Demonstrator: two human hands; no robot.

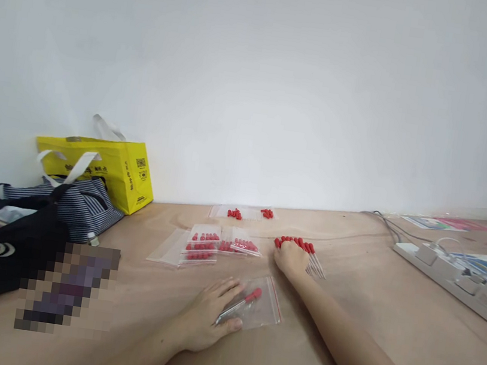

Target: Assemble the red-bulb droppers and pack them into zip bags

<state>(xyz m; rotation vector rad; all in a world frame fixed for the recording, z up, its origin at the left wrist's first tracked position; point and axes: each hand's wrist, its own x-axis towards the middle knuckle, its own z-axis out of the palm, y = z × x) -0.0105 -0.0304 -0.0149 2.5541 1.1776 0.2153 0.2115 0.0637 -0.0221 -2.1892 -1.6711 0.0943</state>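
My left hand [209, 316] lies with its thumb and fingers apart on a clear zip bag [268, 311]. Inside that bag are what look like droppers [253, 294], with red bulb ends and thin shiny stems, partly under my thumb and fingers. Farther forward, my right hand [291, 260] is curled over a row of loose red-bulbed droppers [310, 247], their slim pale stems pointing toward me. Its fingertips are hidden, so what they grip does not show. Left of it, several filled zip bags [201, 248] overlap, with another filled bag [241, 246] beside them.
More red-bulbed pieces [234, 213] lie in clear bags by the wall. A yellow shopping bag [138, 177], a striped bag [90, 209] and a black bag [1, 257] stand at left. A white power strip [451, 281] with cables and printed sheets [432, 223] are at right.
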